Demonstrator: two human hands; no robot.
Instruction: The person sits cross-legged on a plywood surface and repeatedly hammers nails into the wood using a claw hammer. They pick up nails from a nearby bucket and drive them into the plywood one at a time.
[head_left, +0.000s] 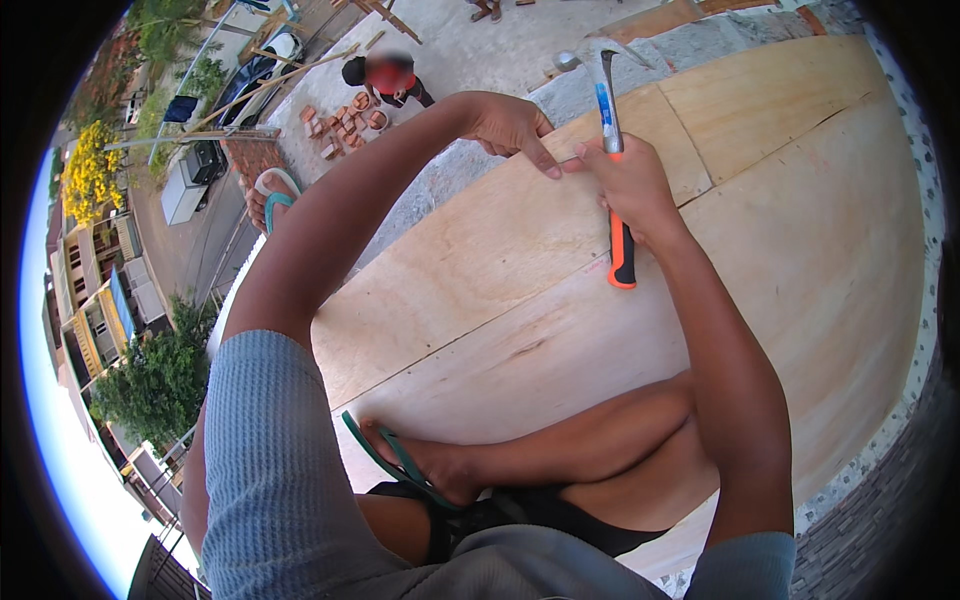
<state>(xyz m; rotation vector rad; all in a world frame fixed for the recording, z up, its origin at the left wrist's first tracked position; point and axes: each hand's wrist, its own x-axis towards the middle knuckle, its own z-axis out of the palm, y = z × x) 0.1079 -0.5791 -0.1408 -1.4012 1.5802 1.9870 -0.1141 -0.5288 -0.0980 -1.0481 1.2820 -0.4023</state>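
My right hand (637, 180) is closed around a claw hammer (621, 247) with an orange and black grip, its steel head up beyond the thumb. At the edge of a plywood sheet (480, 247), my left hand (517, 131) is bent at the wrist, thumb and fingertips pointing down and close to the right hand's fingertips. A small thin thing, perhaps a nail, shows between the two hands; which hand grips it I cannot tell. Seams run between the plywood sheets, with small dark nail heads or holes along them.
A rough concrete ledge (435, 176) borders the plywood. Lower down, beyond it, a person (390, 75) crouches near a pile of red bricks (349, 124). A street with vehicles lies far below at left. My sandalled foot (405, 457) rests on the plywood; another foot (274, 195) is near the edge.
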